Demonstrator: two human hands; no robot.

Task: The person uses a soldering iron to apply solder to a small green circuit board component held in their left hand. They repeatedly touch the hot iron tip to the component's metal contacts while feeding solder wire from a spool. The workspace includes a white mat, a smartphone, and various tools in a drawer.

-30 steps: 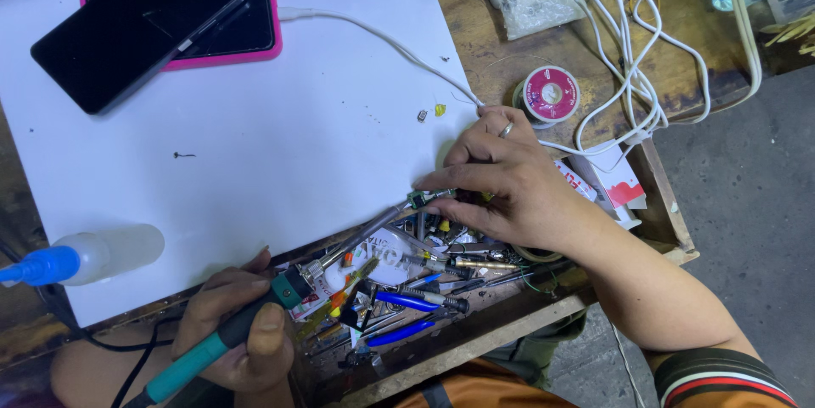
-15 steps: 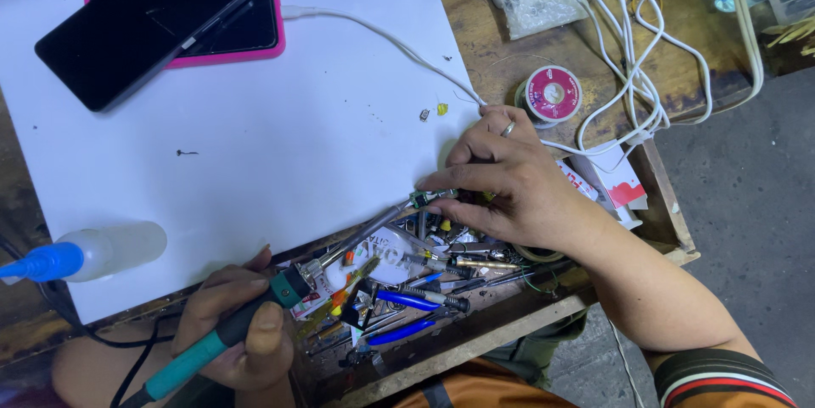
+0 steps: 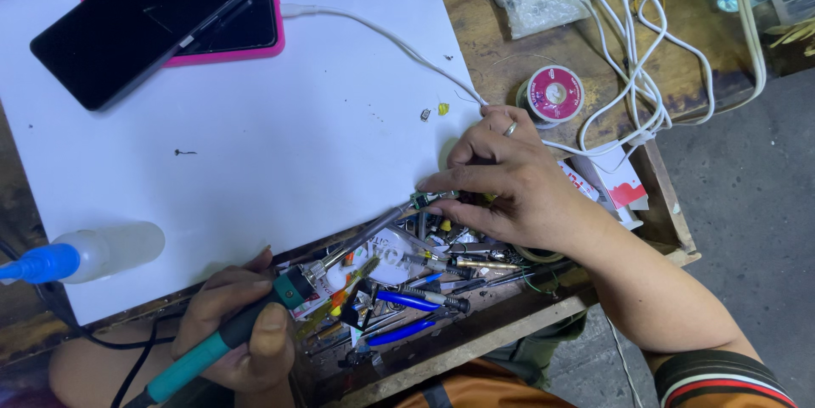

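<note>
Teal plastic covers the handle of the soldering iron (image 3: pixel 255 323), which the left hand (image 3: pixel 238 336) has closed around at about 7 o'clock in the view, thumb pressed along the top. Its metal shaft runs up toward 1 o'clock, and the tip meets a small green part (image 3: pixel 422 199) near the middle of the picture. The right hand (image 3: pixel 509 183) pinches that part between thumb and forefinger, the other fingers curled, a ring on one of them. Below both hands sits an open drawer (image 3: pixel 475 323) crowded with blue-handled pliers (image 3: pixel 407 310) and other small tools. A white sheet (image 3: pixel 255 119) covers the desk (image 3: pixel 484 43). At 11 o'clock, two phones (image 3: pixel 161 22) lie stacked, the lower one in a pink case. A red spool (image 3: pixel 553 94) lies just above the right hand at 1 o'clock, with tangled white cables (image 3: pixel 632 51) beside it. A squeeze bottle with a blue nozzle (image 3: pixel 85 255) lies at 9 o'clock.
</note>
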